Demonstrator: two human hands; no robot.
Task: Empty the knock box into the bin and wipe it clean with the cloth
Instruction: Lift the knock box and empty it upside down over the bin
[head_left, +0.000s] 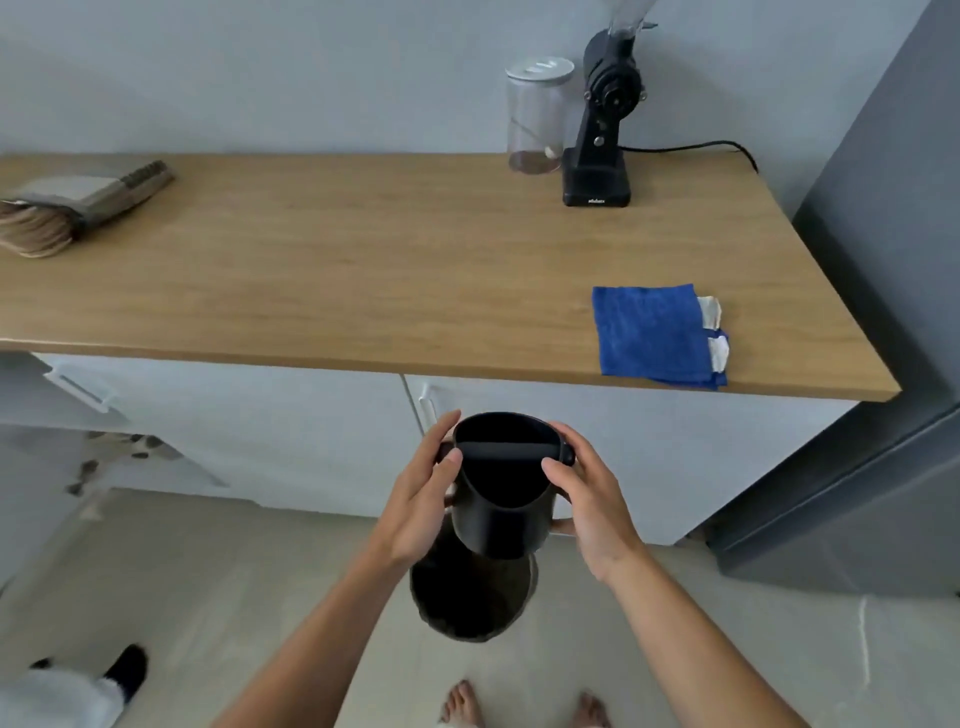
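Note:
I hold the black knock box (501, 506) upright in front of the cabinets, its knock bar across the open top. My left hand (418, 506) grips its left side and my right hand (589, 506) grips its right side. Directly below it on the floor stands a dark round bin (470, 605), partly hidden by the box. A folded blue cloth (654, 335) lies on the wooden counter (363, 270) near its front right corner, apart from both hands.
A black coffee grinder (602, 130) and a clear lidded jar (537, 117) stand at the back right of the counter. A stack of paper filters (78, 208) lies at the left. A grey fridge (883, 364) flanks the right. A cabinet door (130, 426) hangs open at left.

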